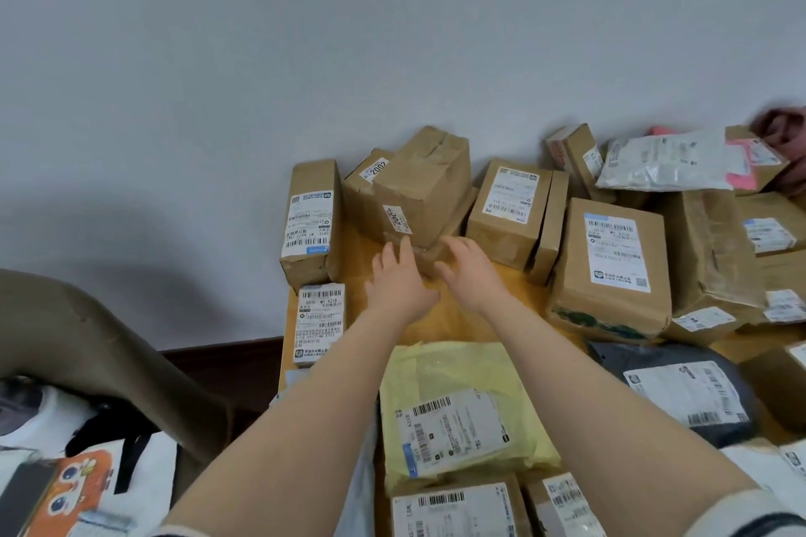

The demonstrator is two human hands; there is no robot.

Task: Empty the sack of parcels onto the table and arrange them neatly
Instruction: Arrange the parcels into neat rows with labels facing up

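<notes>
Many taped cardboard parcels and plastic mailers lie on the wooden table point(453, 318). My left hand point(399, 281) and my right hand point(471, 270) reach to the back, on either side of a small brown taped parcel point(425, 261). The left hand's fingers are fairly straight and touch its left end. The right hand's fingers curl over its right end. This parcel sits at the foot of a taller tilted box point(425, 183). An upright box point(310, 218) stands to the left and a labelled box point(508, 209) to the right.
A yellow mailer point(462, 401) lies under my forearms, with a grey mailer point(684, 388) to its right. A large box point(610, 270) and a white mailer point(667, 161) are at the right. Another person's hand point(783, 135) touches parcels at far right. Olive-brown fabric point(96, 340) lies off the table's left edge.
</notes>
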